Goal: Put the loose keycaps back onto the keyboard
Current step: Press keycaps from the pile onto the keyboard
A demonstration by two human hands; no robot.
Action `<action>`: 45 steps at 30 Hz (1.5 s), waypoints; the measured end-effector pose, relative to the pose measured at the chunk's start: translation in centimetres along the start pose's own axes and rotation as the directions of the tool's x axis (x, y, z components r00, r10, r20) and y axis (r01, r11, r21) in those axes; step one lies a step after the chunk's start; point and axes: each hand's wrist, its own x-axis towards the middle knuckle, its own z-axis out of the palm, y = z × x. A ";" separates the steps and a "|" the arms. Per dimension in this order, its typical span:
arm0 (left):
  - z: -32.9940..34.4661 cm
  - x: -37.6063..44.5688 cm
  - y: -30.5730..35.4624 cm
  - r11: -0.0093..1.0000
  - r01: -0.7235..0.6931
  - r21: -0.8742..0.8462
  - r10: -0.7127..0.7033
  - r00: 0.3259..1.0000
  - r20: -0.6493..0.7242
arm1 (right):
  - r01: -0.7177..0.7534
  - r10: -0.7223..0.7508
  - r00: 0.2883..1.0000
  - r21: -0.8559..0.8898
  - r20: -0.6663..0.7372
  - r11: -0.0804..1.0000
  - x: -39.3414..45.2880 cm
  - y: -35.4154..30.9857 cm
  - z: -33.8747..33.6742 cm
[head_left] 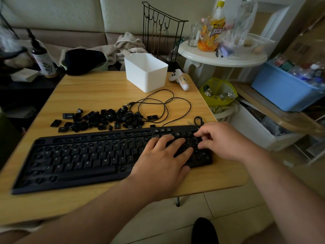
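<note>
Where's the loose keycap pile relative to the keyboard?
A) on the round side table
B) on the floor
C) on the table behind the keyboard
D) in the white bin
C: the loose keycaps lie scattered on the wooden table, just beyond the keyboard and well short of the white bin.

A white box (pixel 146 73) is sitting at the back of my table (pixel 98 88). A black cord (pixel 165 106) is curling beside it. A blue bin (pixel 284 88) is sitting far right.

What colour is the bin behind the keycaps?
White, plain, seen in the head view: bin, keycaps.
</note>
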 end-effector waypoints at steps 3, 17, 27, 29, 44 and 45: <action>0.1 0.0 0.0 1.000 0.001 0.004 -0.001 1.000 0.002 | -0.052 0.052 0.999 0.051 0.009 0.997 0.1 0.1 0.0; -0.2 0.1 0.2 1.000 0.007 -0.017 -0.007 1.000 0.012 | -0.130 0.147 0.988 0.258 -0.046 0.957 -0.7 1.3 -0.2; -0.9 0.0 0.2 0.998 0.018 -0.067 -0.016 0.999 0.031 | -0.107 0.124 0.989 0.193 -0.078 0.975 -0.3 0.3 0.4; -1.3 0.4 -0.4 0.994 -0.026 -0.110 0.025 1.000 -0.013 | -0.104 0.133 0.983 0.219 -0.125 0.970 -0.1 0.3 0.3; -4.4 2.9 -13.1 0.848 0.475 -0.236 -0.461 0.880 0.117 | -0.021 0.072 0.977 0.249 -0.200 0.968 5.4 -5.8 2.6; -4.4 3.0 -13.2 0.846 0.479 -0.234 -0.463 0.878 0.123 | -0.013 0.055 0.983 0.234 -0.173 0.972 6.0 -6.5 2.9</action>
